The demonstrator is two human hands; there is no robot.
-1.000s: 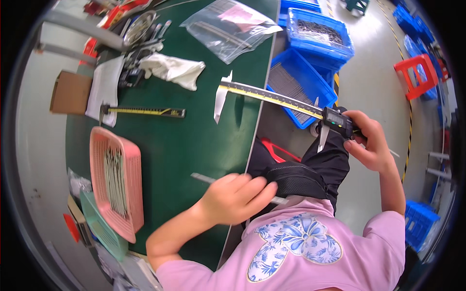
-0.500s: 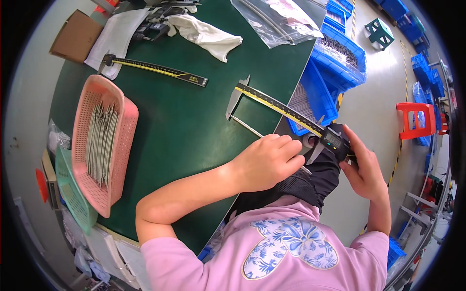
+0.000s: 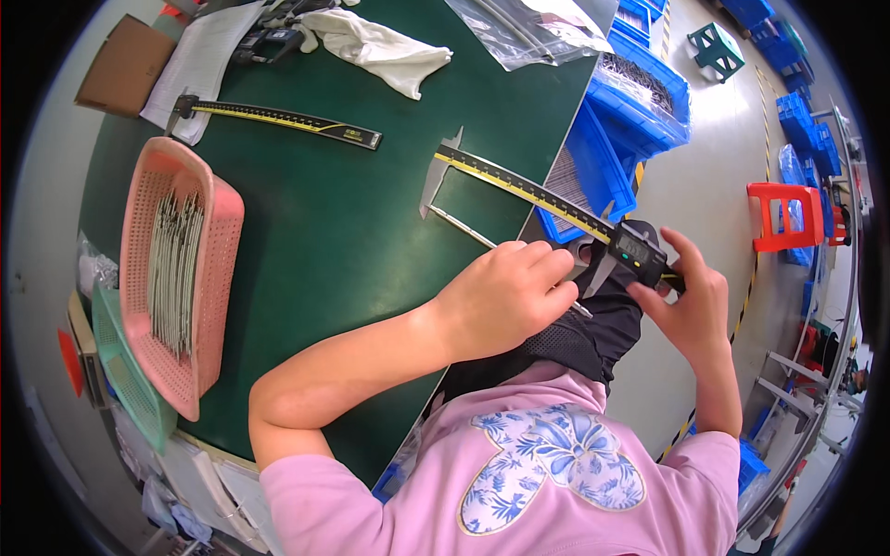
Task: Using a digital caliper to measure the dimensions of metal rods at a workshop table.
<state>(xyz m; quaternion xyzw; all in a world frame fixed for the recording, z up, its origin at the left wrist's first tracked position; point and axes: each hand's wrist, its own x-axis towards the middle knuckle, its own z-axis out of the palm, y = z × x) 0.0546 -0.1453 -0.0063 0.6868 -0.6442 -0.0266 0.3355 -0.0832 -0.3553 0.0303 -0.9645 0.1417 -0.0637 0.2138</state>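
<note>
From where I stand, the left hand straddles the edge of the green tabletop, fingers closed round a rod. The right hand, out past that edge, grips the caliper near its display, jaws spread wide. Thin, straight and silvery, the rod slants across the edge, its tip up by the caliper's far jaw. A broad green stretch separates it from the pink basket; blue bins sit beyond the edge.

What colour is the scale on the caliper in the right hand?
The scale is black with a yellow band; it shows best in the head view.
</note>
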